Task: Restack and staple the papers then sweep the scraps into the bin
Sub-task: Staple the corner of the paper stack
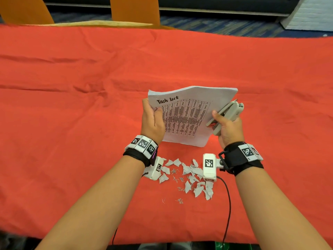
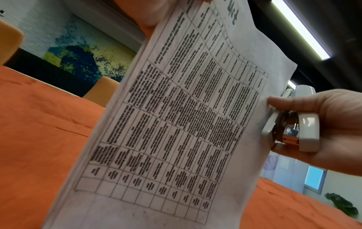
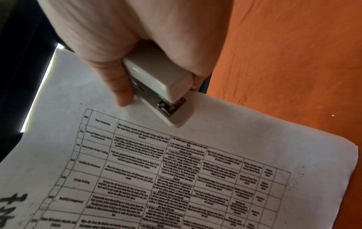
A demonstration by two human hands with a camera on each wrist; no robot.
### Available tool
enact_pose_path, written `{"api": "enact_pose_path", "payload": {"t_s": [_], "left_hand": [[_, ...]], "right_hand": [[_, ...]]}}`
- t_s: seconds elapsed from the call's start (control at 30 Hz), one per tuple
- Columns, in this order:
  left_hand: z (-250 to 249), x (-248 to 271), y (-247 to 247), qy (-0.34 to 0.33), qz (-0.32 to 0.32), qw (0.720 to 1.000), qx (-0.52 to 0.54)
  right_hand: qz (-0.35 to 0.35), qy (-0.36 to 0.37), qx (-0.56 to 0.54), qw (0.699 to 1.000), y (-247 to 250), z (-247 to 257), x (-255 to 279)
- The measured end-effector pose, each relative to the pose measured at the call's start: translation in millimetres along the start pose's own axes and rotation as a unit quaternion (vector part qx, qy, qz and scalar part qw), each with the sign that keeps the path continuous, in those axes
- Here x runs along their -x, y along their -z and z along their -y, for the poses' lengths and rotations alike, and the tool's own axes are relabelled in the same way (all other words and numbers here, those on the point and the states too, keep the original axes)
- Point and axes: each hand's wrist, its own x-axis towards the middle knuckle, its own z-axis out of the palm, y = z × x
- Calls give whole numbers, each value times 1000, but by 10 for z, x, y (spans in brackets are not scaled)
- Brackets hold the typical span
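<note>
Handwritten "Task List" heading on papers (table print blurred)

Cloth red-orange, plain. Papers white w/ black printed grid table & black handwritten title. Stapler off-white/beige w/ silver metal parts. Scraps white, some w/ black print; loose staples silver. Wrist bands black w/ white blocks carrying b&w square-code markers. Chairs orange. Carpet blue-green mottled.
</note>
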Motion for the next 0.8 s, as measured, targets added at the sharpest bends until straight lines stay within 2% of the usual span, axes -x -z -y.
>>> {"api": "enact_pose_path", "payload": {"t_s": [0.1, 0.23, 0.4, 0.5, 0.57, 0.63, 0.73, 0.8], "left_hand": [[45, -23, 23, 8, 20, 1000, -22], [15, -151, 36, -20, 36, 996, -77], [-315, -352, 112, -64, 56, 991, -103], [-556, -416, 168, -60, 75, 992, -81], [-582, -454, 177, -19, 86, 994, -59], [-489, -466, 167, 74, 116, 990, -34], [-135, -307, 129, 221, 173, 957, -72], [162, -63, 97, 286, 193, 932, -111]], "right_hand": [[-2, -1, 5, 1000, -18, 2, -12], [-9, 7, 12, 1000, -53, 78, -59], [-12, 54, 48, 997, -106, 464, -23], [-7, 71, 72, 995, -105, 756, 25], [-9, 42, 91, 995, -79, 856, 17], [-7, -16, 119, 993, -19, 834, -1], [-16, -137, 171, 976, 112, 536, -1], [-36, -218, 203, 954, 226, 188, 18]]}}
